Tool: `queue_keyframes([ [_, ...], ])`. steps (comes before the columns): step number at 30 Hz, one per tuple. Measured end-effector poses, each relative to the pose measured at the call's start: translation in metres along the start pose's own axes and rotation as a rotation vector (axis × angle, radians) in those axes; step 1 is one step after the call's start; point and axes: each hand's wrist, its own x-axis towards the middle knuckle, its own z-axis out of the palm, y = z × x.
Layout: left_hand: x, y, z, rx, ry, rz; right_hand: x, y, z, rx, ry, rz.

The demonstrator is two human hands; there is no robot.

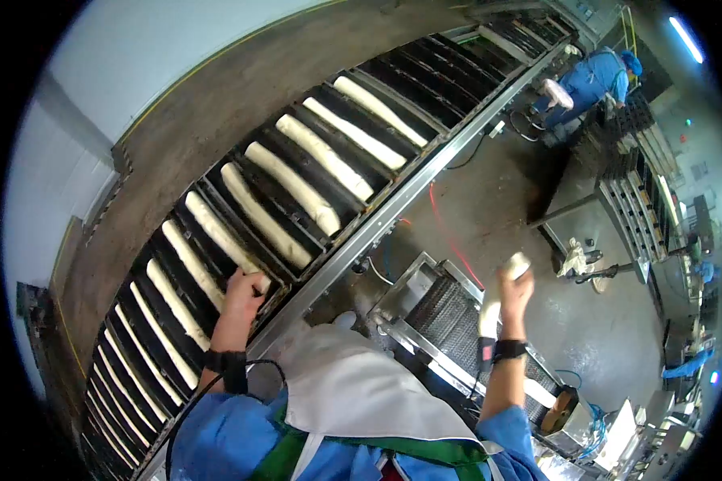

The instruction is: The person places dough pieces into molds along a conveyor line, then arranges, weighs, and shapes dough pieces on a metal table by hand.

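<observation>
Long pale rolls that look like dough lie one per slot in black trays. My left hand [245,295] is closed round the near end of one pale roll [215,228], which still rests in its slot. Off to the right, my right hand [516,290] is wrapped round another pale roll [489,317]. One end of it sticks out above my fingers, and the rest runs down beside my wrist, over a metal mesh conveyor [449,317]. Whether its lower end touches the conveyor is hidden by my wrist band.
The black tray line [297,168] runs diagonally with a metal rail [425,180] along its near side. A person in blue [590,84] bends at the far right. Metal racks [634,204] stand below them. A red hose [449,232] crosses the floor.
</observation>
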Motion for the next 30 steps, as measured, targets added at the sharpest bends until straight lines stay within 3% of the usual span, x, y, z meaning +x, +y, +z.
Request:
queue_keyframes([
  [1,-0.008,0.009,0.01,0.106,0.093,0.145,0.035,-0.018,-0.012,0.008,0.044,-0.091],
  [2,-0.019,0.021,0.021,0.209,0.187,0.292,0.068,-0.04,-0.022,0.217,0.027,-0.099],
  [4,-0.017,0.035,0.029,0.261,0.199,0.48,0.115,-0.098,-0.04,0.432,-0.019,0.012],
  [6,-0.017,0.052,0.04,0.26,0.194,0.385,0.139,-0.162,-0.045,0.774,-0.104,0.058],
  [8,-0.028,0.069,0.069,0.233,0.289,0.307,0.165,-0.191,-0.034,1.001,-0.231,0.197],
  [9,0.009,0.058,0.046,0.152,0.315,0.374,0.183,-0.191,-0.022,1.115,-0.317,0.275],
  [10,0.015,0.06,0.048,0.131,0.427,0.254,0.19,-0.204,-0.01,1.237,-0.381,0.299],
  [12,0.088,0.029,-0.005,0.085,0.593,0.326,0.21,-0.209,0.018,1.478,-0.547,0.392],
  [14,0.088,0.028,-0.018,-0.083,0.5,0.396,0.232,-0.194,0.046,1.555,-0.678,0.443],
  [16,0.066,0.046,0.001,-0.009,0.552,0.3,0.239,-0.169,0.062,1.318,-0.541,0.372],
  [18,0.07,0.054,0.007,0.166,0.616,0.603,0.235,-0.132,0.061,1.252,-0.551,0.403],
  [19,0.051,0.058,0.026,0.168,0.395,0.711,0.222,-0.117,0.053,1.21,-0.519,0.436],
  [22,0.049,0.078,0.111,0.45,0.386,0.779,0.175,-0.032,0.018,1.014,-0.501,0.499],
  [24,0.033,0.077,0.189,0.547,0.222,0.756,0.128,0.041,-0.018,0.597,-0.378,0.49],
  [28,0.056,0.032,0.312,0.876,-0.335,0.736,-0.017,0.15,-0.142,0.037,-0.014,0.587],
  [30,0.071,-0.011,0.379,0.947,-0.688,0.727,-0.088,0.172,-0.216,-0.592,0.067,0.69],
])
